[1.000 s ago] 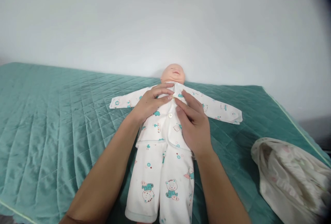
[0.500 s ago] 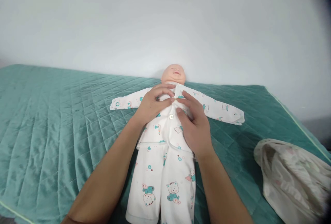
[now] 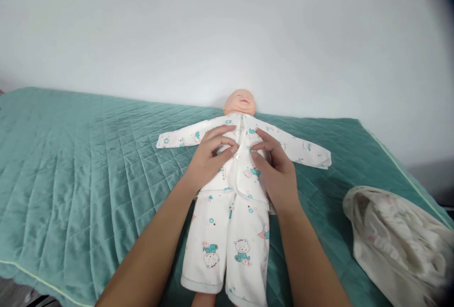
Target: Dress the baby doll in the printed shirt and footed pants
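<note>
A baby doll [image 3: 239,101] lies face up in a white printed baby shirt [image 3: 248,184] and matching trousers [image 3: 244,231]. Its sleeves stretch out to both sides. My left hand [image 3: 207,160] rests on the chest, thumb and index fingertips together on the shirt near its front edge; the cloth between them is barely visible. Across the front opening, my right hand [image 3: 278,170] touches the other half of the shirt, fingers bent and apart. A pale button [image 3: 239,157] shows between the hands, and another button [image 3: 238,134] sits higher up.
Under the doll spreads a green quilted cover [image 3: 117,155] with a light piped edge. To the right stands a whitish cloth bag or basket [image 3: 369,236] with crumpled fabric inside. A pale wall [image 3: 177,37] rises behind the doll's head.
My hands have moved apart from the upper button and slightly down the shirt front. The right hand shifted right. A bit of the doll's leg now shows below the trousers as the view moved.
</note>
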The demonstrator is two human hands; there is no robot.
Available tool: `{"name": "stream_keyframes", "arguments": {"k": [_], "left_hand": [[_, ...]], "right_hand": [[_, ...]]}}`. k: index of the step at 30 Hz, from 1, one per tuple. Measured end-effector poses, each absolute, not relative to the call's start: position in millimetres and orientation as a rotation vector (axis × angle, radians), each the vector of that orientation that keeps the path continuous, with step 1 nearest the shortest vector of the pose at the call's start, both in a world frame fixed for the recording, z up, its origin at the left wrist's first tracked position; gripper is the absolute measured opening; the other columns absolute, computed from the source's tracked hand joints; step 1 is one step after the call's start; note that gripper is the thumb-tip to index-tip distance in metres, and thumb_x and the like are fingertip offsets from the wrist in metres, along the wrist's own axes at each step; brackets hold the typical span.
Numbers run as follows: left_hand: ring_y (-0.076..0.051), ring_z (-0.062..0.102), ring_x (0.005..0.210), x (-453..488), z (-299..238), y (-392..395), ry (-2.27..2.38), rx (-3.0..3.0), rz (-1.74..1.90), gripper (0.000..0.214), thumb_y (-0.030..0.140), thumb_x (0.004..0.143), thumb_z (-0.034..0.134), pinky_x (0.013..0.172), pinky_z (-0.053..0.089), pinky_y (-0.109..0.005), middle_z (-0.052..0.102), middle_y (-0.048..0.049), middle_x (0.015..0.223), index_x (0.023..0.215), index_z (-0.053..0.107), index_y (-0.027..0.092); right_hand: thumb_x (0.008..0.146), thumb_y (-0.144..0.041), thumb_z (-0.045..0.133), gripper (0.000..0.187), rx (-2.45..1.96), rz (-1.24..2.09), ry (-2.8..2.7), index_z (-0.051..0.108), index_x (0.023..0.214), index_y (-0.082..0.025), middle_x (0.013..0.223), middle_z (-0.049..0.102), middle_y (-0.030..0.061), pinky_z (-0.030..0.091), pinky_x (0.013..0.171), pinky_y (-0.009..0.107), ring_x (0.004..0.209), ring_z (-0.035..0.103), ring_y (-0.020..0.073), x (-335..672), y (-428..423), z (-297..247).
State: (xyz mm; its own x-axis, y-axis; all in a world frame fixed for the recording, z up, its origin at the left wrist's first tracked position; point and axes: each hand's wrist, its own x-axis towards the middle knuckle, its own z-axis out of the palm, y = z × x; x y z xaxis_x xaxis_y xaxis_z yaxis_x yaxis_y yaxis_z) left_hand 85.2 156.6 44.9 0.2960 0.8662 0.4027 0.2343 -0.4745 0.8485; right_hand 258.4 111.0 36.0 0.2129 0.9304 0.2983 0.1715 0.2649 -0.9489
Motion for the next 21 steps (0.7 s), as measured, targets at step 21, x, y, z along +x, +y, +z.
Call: {"name": "stream_keyframes", "arguments": {"k": [21], "left_hand": [[-0.031,0.034,0.149,68.3,49.3,159.6,0.866,1.909,0.967,0.005,0.028,0.086,0.072,0.098,0.054,-0.043,0.047,0.0013,0.155,0.082,0.070,0.024]], "right_hand": [[0.087,-0.031,0.071,0.003,-1.258,0.556,-1.580,0.070,0.089,-0.029,0.150,0.052,-0.0033,0.029,0.122,0.055,0.146,0.038,0.0274,257.3,106.4,39.7]]}}
